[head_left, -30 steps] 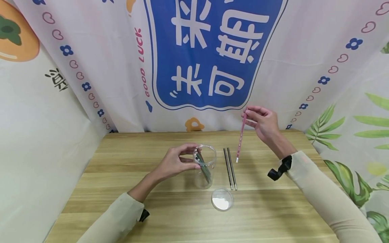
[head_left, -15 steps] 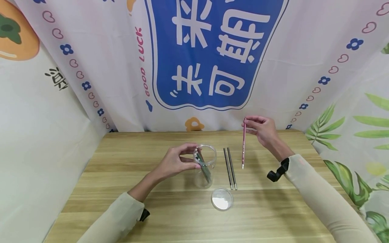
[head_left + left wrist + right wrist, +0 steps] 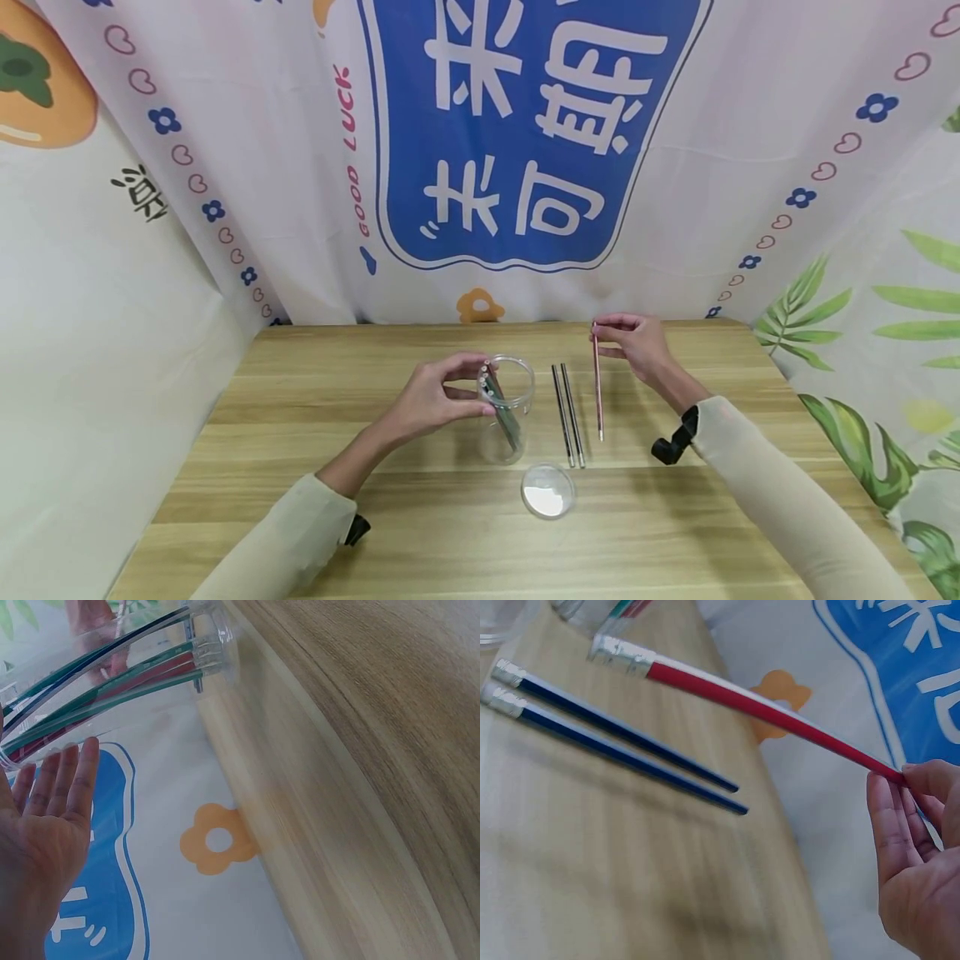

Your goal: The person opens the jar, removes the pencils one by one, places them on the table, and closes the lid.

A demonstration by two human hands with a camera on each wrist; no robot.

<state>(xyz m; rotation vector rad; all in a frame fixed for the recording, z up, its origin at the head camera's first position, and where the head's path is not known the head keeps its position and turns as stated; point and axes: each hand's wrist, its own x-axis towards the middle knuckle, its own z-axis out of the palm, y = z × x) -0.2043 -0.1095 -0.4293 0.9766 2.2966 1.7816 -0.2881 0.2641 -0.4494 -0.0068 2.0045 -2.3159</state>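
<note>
My left hand (image 3: pixel 431 400) grips a clear plastic jar (image 3: pixel 528 387) by its side near the rim, and the jar stands upright on the table. Several green, red and dark pencils (image 3: pixel 97 694) lean inside it. Between thumb and fingertips, my right hand (image 3: pixel 637 343) pinches a red pencil (image 3: pixel 735 701) by its upper end. That pencil hangs nearly vertical, its white eraser end down, right of two dark pencils (image 3: pixel 567 417). Those two lie side by side on the table, between the jar and the red pencil.
A round clear lid (image 3: pixel 547 492) lies on the wooden table (image 3: pixel 337 533), in front of the jar and the dark pencils. Behind the table's back edge hangs a printed white curtain (image 3: pixel 405 296). Printed cloth also hangs along both sides.
My right hand has come down and slightly left, lowering the red pencil, which has swung from slanted to nearly upright. My left hand and the jar have stayed in place.
</note>
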